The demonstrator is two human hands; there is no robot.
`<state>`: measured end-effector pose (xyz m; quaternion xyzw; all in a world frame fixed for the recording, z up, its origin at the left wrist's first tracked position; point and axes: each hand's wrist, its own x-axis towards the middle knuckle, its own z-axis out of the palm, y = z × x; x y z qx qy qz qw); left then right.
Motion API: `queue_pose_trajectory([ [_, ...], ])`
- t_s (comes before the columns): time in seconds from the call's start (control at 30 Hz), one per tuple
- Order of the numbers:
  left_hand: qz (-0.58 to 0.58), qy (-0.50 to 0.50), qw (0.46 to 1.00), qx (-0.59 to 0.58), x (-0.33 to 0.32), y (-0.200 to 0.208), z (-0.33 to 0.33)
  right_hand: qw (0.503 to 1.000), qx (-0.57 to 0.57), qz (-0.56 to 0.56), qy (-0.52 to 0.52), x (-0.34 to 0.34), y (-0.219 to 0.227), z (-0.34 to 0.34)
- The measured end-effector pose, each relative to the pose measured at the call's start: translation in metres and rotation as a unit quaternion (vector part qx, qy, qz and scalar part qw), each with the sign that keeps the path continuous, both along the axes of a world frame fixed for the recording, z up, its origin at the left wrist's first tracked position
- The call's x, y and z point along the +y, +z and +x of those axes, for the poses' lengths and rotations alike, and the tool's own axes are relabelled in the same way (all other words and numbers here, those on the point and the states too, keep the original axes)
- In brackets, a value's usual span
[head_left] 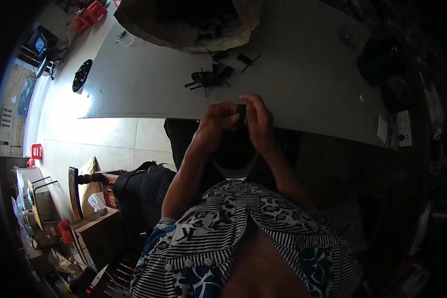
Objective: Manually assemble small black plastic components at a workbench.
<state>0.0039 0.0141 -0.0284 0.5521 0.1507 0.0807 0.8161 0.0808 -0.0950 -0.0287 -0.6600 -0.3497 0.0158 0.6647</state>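
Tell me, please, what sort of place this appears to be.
It looks like a small workshop or home workroom, judging by the large open sack and loose small black parts on the grey table, plus a cardboard box at lower left.

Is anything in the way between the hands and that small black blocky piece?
Nothing visible is in the way: the left hand and right hand hold the small black blocky piece between them.

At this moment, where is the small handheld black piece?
In the head view, the small black piece is above centre, slightly right, between left hand and right hand, nearer the body than the pile of black parts on the table.
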Motion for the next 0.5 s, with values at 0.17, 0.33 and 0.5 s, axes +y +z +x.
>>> queue_pose_trajectory([
  [0.17, -0.011, -0.043, 0.999, 0.000, 0.001, 0.010, -0.010, 0.970, 0.075, -0.121, 0.196, -0.016, 0.012, 0.016],
  [0.33, 0.064, 0.004, 0.998, -0.008, -0.005, 0.010, -0.013, 0.962, 0.110, -0.143, 0.204, -0.015, 0.005, 0.012],
  [0.5, 0.056, 0.062, 0.996, 0.012, -0.011, 0.008, -0.011, 0.975, -0.060, -0.175, 0.121, -0.009, 0.010, -0.002],
])
